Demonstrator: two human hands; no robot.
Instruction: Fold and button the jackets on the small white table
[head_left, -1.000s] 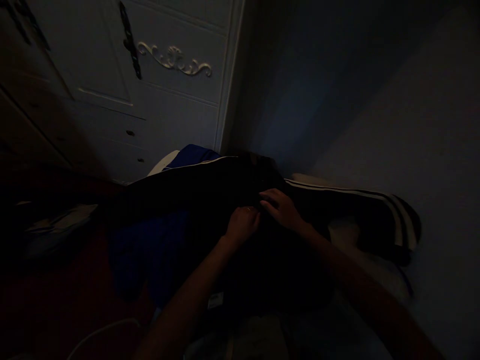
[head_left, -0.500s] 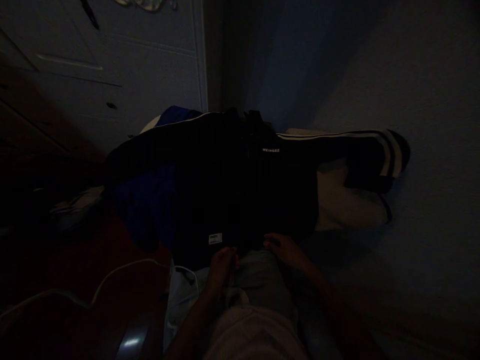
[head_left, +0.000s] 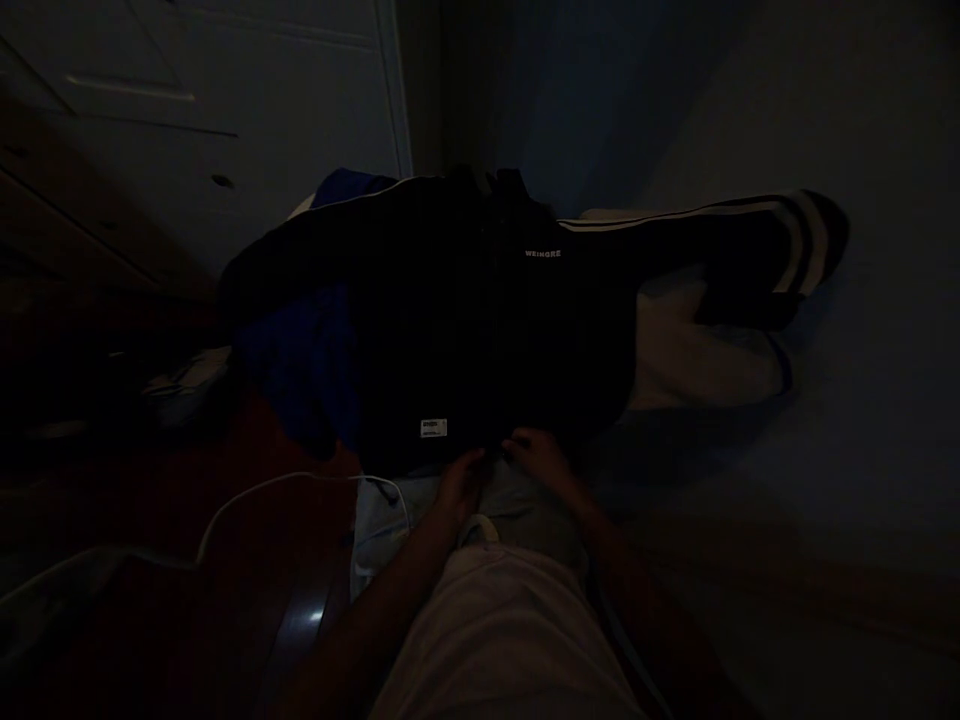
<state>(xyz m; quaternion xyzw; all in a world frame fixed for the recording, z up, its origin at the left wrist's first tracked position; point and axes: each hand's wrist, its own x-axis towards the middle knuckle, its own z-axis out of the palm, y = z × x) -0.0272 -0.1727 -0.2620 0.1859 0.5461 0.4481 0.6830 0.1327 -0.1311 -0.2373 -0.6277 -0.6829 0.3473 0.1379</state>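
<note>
A black jacket [head_left: 495, 350] with white stripes on its sleeve and small white lettering on its chest lies spread out in dim light. A small white label [head_left: 433, 428] shows near its lower left edge. My left hand [head_left: 459, 482] is at the bottom hem with its fingers closed on it near the middle. Just to the right, my right hand [head_left: 538, 455] pinches the same hem, its fingertips close to the left ones. Blue cloth [head_left: 300, 360] sticks out under the jacket on the left, and a pale garment [head_left: 694, 365] under its right sleeve.
A white cable [head_left: 247, 492] curves over the dark red floor [head_left: 247, 610] at the left. A pale panelled door [head_left: 300, 100] stands behind, and a wall [head_left: 862, 450] runs along the right. Dim items [head_left: 191, 385] lie at far left.
The view has tilted, so the jacket sits higher in the picture. My right hand has moved left toward my left hand and its fingers have closed at the hem.
</note>
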